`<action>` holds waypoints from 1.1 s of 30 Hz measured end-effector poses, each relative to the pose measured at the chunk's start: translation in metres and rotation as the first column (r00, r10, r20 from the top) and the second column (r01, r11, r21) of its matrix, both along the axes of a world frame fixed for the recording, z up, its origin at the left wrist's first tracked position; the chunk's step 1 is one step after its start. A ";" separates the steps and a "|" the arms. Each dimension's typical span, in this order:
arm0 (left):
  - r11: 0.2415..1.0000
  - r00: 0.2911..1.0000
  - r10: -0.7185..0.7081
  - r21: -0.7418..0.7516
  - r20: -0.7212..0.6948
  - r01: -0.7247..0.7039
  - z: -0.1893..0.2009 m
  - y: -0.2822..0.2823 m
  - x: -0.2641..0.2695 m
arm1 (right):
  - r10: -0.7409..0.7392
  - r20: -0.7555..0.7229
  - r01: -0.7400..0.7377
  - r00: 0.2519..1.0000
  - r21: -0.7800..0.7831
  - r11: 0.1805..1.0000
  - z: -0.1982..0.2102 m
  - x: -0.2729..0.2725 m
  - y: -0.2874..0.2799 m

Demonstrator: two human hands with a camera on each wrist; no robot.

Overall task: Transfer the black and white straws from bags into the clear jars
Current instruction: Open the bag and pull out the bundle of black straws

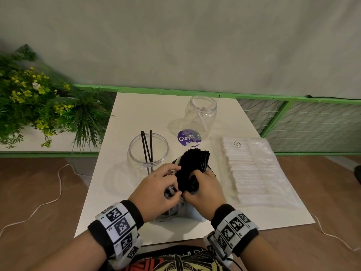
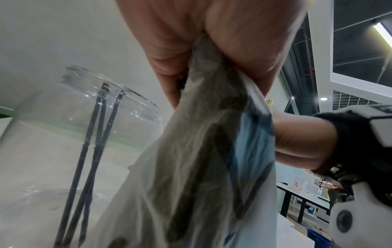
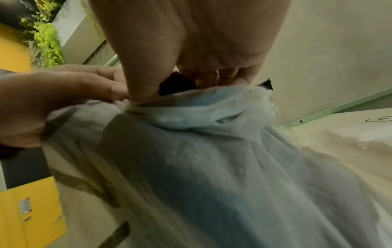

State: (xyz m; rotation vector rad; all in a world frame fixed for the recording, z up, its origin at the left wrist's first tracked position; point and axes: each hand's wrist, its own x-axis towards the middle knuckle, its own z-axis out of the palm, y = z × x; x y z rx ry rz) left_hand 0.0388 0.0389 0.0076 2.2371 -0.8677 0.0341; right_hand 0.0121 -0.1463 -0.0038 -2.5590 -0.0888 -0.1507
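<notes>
A bundle of black straws point(image 1: 192, 165) sticks up out of a thin clear bag point(image 1: 181, 212) at the table's front middle. My left hand point(image 1: 156, 190) grips the bag point(image 2: 201, 151) at its left side. My right hand point(image 1: 203, 190) curls round the straw bundle and the bag's point(image 3: 191, 151) rolled-down top. A clear jar point(image 1: 147, 151) just left of the bundle holds three black straws point(image 1: 146, 145), and the same jar point(image 2: 70, 134) fills the left of the left wrist view. A second clear jar point(image 1: 201, 116) farther back holds one white straw point(image 1: 201, 116).
A flat clear bag of white straws point(image 1: 254, 171) lies to the right on the white table point(image 1: 136, 114). A purple round sticker point(image 1: 188, 138) sits between the jars. Plants point(image 1: 39, 98) stand at the left; a green rail point(image 1: 273, 97) runs behind.
</notes>
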 end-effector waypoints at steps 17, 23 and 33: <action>0.990 0.997 0.080 0.113 0.003 -0.080 0.002 -0.002 0.005 | -0.128 0.518 0.125 0.846 0.042 0.991 0.005 0.002 -0.039; 0.992 0.998 0.063 0.113 0.000 -0.063 0.002 -0.001 0.004 | -0.067 0.476 0.100 0.877 -0.043 0.994 0.000 0.009 -0.052; 0.995 0.999 0.039 0.087 -0.006 -0.039 0.003 -0.002 0.002 | -0.179 0.012 0.137 0.984 0.596 0.791 -0.002 0.007 -0.038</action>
